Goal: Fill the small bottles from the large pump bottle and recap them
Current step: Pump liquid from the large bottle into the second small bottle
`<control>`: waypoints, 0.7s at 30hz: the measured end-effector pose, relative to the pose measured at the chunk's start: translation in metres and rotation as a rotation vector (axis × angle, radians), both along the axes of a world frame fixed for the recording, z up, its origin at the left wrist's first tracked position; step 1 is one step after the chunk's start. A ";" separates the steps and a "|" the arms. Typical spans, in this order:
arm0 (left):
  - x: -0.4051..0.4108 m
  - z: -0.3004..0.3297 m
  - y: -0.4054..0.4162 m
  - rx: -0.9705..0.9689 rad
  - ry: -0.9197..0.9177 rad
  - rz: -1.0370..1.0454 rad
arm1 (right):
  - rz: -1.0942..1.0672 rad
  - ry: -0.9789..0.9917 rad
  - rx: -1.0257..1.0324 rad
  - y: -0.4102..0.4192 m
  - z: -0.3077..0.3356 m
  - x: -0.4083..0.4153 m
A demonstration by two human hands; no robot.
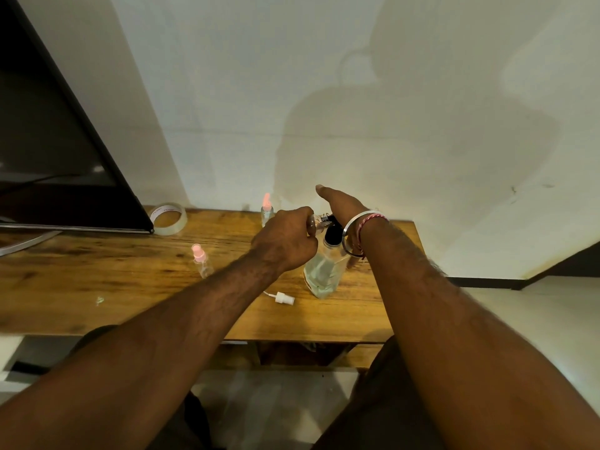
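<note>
Left hand (287,240) grips small bottle (314,222) beside pump bottle (324,271).

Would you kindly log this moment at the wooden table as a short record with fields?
surface: wooden table
left hand: grips a small clear bottle, held at the pump's spout
right hand: palm down on the black pump head, fingers straight
source: large clear pump bottle, pale liquid inside, upright
capped: two small clear bottles with pink caps, one near, one at the back
loose: white spray cap with tube, lying on the table
other: roll of clear tape, dark monitor
</note>
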State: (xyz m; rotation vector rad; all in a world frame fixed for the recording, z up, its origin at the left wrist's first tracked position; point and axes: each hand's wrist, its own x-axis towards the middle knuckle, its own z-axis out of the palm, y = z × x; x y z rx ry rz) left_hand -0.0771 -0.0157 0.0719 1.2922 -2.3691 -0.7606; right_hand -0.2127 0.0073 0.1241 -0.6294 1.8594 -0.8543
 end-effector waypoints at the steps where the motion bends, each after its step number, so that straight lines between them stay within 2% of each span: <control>1: 0.000 -0.001 0.001 0.001 0.005 0.003 | -0.002 0.014 -0.006 0.000 -0.002 0.000; 17: 0.000 -0.012 0.002 -0.001 -0.006 0.017 | 0.163 0.349 -0.022 -0.001 -0.013 0.005; 21: 0.000 -0.013 0.002 -0.009 0.001 0.011 | 0.237 0.502 0.008 -0.001 -0.018 0.003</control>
